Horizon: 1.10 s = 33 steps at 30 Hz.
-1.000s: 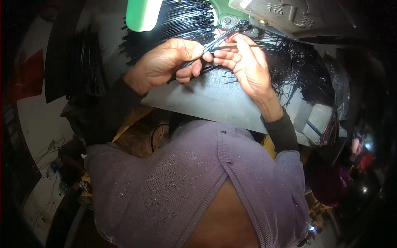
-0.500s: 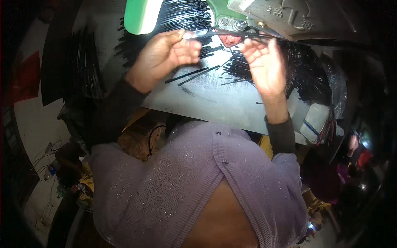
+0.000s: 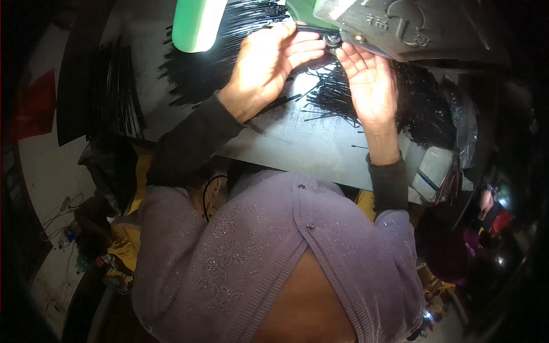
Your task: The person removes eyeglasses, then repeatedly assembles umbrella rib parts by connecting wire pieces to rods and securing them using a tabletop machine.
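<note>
Black thin rod (image 3: 297, 27) pinched in left hand (image 3: 269, 68) fingers (image 3: 306, 48), its tip at small round black part (image 3: 331, 40) under grey metal machine (image 3: 412, 28). Right hand (image 3: 369, 80) palm up, fingers (image 3: 346, 57) loosely curled, touching same round part from right; grip on it cannot tell. Loose black rods (image 3: 331, 100) scattered on grey desk (image 3: 320, 148) just below both hands. Larger bundle (image 3: 229, 46) behind left fingers, beside green object (image 3: 197, 23). Third stack (image 3: 117, 91) well left.

A sparkly lilac knit cardigan (image 3: 246, 257) with small buttons covers the torso, over long dark sleeves (image 3: 191, 143).
</note>
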Each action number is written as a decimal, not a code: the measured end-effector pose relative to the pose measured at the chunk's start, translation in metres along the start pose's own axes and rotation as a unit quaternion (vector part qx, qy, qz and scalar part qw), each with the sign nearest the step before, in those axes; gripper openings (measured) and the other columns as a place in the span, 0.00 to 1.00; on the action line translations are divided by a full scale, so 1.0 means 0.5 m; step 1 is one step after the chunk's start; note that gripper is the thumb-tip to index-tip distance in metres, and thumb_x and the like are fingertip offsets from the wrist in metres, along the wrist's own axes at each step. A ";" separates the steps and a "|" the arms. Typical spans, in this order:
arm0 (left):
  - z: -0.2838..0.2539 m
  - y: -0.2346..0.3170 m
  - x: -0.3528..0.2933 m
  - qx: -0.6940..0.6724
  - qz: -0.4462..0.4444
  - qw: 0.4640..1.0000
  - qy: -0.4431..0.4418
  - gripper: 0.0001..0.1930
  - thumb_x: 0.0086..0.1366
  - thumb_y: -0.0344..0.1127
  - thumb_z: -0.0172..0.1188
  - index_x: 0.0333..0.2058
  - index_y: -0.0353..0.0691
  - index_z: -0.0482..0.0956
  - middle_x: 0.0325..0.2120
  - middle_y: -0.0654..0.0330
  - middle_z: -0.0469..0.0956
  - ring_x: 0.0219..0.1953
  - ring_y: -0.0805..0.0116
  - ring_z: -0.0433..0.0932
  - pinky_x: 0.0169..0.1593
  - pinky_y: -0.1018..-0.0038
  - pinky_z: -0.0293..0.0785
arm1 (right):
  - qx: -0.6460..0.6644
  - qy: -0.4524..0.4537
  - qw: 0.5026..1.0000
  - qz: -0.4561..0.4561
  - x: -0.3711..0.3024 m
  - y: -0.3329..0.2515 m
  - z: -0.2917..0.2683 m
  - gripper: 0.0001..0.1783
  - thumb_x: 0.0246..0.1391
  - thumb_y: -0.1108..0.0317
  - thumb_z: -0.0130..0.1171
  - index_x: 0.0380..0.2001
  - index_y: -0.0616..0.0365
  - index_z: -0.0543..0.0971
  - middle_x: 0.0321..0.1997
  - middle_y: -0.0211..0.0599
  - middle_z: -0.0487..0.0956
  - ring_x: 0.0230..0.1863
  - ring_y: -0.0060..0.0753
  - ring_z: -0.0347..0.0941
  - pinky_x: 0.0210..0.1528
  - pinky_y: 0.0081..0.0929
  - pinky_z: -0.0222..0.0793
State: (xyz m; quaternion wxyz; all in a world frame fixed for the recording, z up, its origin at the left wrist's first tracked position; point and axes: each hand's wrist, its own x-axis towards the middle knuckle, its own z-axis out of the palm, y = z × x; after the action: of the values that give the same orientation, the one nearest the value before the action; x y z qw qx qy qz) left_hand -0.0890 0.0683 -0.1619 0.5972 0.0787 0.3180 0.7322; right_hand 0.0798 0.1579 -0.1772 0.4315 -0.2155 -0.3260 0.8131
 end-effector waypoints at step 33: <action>0.020 -0.012 -0.042 0.114 -0.083 0.983 -0.115 0.18 0.64 0.36 0.53 0.48 0.27 0.69 0.45 0.41 0.72 0.40 0.53 0.78 0.47 0.59 0.77 | -0.868 0.104 0.444 -0.196 -0.120 -0.285 -0.133 0.11 0.46 0.64 0.63 0.35 0.50 0.81 0.30 0.34 0.78 0.31 0.43 0.75 0.32 0.35 0.71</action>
State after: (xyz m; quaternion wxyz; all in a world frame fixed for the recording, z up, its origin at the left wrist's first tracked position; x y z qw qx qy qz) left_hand -0.0733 0.0529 -0.1517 0.6756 0.2031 0.3338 0.6252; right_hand 0.2338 0.1894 -0.1173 0.1983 -0.4909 -0.8479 -0.0289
